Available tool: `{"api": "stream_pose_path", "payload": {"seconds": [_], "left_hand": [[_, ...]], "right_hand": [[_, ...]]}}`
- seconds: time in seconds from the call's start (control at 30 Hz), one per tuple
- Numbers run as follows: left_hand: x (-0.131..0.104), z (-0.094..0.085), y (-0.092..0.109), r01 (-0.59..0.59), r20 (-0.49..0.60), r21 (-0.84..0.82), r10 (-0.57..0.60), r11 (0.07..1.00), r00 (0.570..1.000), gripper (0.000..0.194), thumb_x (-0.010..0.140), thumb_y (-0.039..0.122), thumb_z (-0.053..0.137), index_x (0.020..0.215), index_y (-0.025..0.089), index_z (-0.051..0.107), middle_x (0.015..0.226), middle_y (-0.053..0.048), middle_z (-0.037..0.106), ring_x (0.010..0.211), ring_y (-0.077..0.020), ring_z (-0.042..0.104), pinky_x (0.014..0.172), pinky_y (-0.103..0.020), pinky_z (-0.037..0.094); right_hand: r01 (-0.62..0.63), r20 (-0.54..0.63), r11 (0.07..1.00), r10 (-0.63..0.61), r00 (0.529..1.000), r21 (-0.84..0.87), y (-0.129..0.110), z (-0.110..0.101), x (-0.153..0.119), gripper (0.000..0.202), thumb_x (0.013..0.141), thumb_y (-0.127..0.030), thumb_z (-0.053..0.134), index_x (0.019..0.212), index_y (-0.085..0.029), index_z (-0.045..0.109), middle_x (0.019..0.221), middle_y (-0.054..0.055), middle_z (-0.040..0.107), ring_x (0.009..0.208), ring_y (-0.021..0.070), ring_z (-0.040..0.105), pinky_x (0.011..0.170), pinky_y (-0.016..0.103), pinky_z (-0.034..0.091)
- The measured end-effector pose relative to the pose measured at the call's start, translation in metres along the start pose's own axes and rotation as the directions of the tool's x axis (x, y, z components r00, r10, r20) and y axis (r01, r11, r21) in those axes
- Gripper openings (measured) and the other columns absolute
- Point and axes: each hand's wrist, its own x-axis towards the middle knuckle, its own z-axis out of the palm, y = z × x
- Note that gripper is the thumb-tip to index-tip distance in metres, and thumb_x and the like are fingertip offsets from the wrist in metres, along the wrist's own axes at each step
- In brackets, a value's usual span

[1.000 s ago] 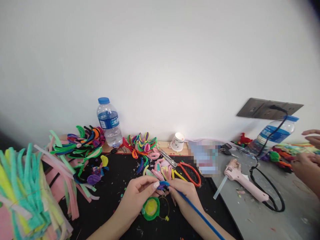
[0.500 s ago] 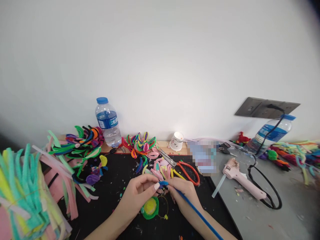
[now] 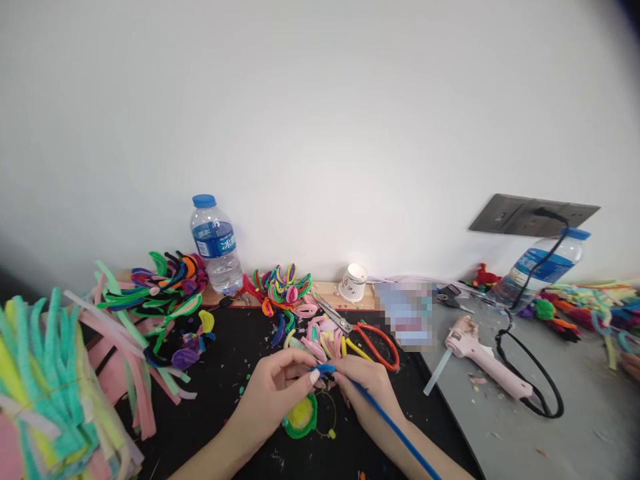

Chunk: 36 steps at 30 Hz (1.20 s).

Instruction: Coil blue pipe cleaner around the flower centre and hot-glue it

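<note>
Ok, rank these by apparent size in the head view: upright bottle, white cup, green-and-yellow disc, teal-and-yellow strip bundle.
1. Teal-and-yellow strip bundle
2. Upright bottle
3. White cup and green-and-yellow disc, unranked: they look close, and the left hand partly covers the disc.

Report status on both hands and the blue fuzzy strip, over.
Left hand and right hand: both pinching blue fuzzy strip. Strip bent at fingertips, long end along right forearm. Close by: green-and-yellow disc; scissors beyond.
</note>
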Motion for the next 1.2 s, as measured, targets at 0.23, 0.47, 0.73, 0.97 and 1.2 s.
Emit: {"api": "stream_pose_path", "payload": {"seconds": [0.23,0.47,0.73,0.97,1.2], "left_hand": [[0.0008,-0.0003,0.0003,-0.025,0.004,0.015,0.025,1.0,1.0,0.01,0.072,0.023,0.069,0.078,0.015,0.066,0.073,-0.002,0.067,0.07,-0.0157,0.063,0.068,-0.026,0.05],[0.0005,-0.0005,-0.0001,-0.045,0.001,0.009,0.045,0.999,0.999,0.009,0.071,0.022,0.07,0.076,0.015,0.067,0.072,-0.003,0.068,0.068,-0.0159,0.064,0.067,-0.026,0.051],[0.0007,0.0026,0.0029,-0.058,-0.026,-0.009,0.057,0.998,0.998,0.011,0.067,0.024,0.072,0.072,0.015,0.068,0.069,-0.003,0.067,0.064,-0.0154,0.063,0.064,-0.026,0.051],[0.0008,0.0002,0.0008,-0.055,-0.018,0.025,0.056,0.998,0.998,0.011,0.069,0.025,0.07,0.074,0.015,0.067,0.069,-0.004,0.067,0.065,-0.0165,0.063,0.065,-0.028,0.051],[0.0005,0.0026,0.0036,-0.043,-0.037,0.025,0.044,0.999,0.998,0.012,0.068,0.025,0.07,0.072,0.014,0.067,0.069,-0.004,0.067,0.064,-0.0171,0.062,0.065,-0.029,0.051]], "right_hand": [[0.019,-0.001,1.0,-0.019,1.0,-0.016,0.0023,0.0,-0.0017,0.024,0.089,-0.019,0.046,0.095,-0.016,0.069,0.071,0.005,0.066,0.063,0.0137,0.059,0.063,0.021,0.049],[0.046,0.009,0.999,-0.046,0.999,-0.014,0.0014,0.0004,-0.0008,0.023,0.088,-0.016,0.047,0.093,-0.014,0.069,0.072,0.005,0.065,0.065,0.0134,0.06,0.063,0.02,0.048],[0.073,-0.002,0.997,-0.073,0.997,-0.03,-0.0029,-0.0003,0.0005,0.023,0.089,-0.018,0.046,0.087,-0.014,0.068,0.069,0.006,0.064,0.062,0.0134,0.06,0.059,0.019,0.048],[0.078,-0.014,0.997,-0.078,0.997,-0.029,-0.0018,-0.0002,0.0011,0.026,0.09,-0.023,0.044,0.087,-0.014,0.069,0.068,0.006,0.065,0.061,0.0139,0.06,0.058,0.021,0.049],[0.063,0.002,0.998,-0.063,0.998,-0.032,-0.0035,-0.0015,0.0015,0.027,0.091,-0.026,0.043,0.087,-0.016,0.069,0.071,0.006,0.067,0.063,0.0147,0.062,0.06,0.022,0.05]]}}
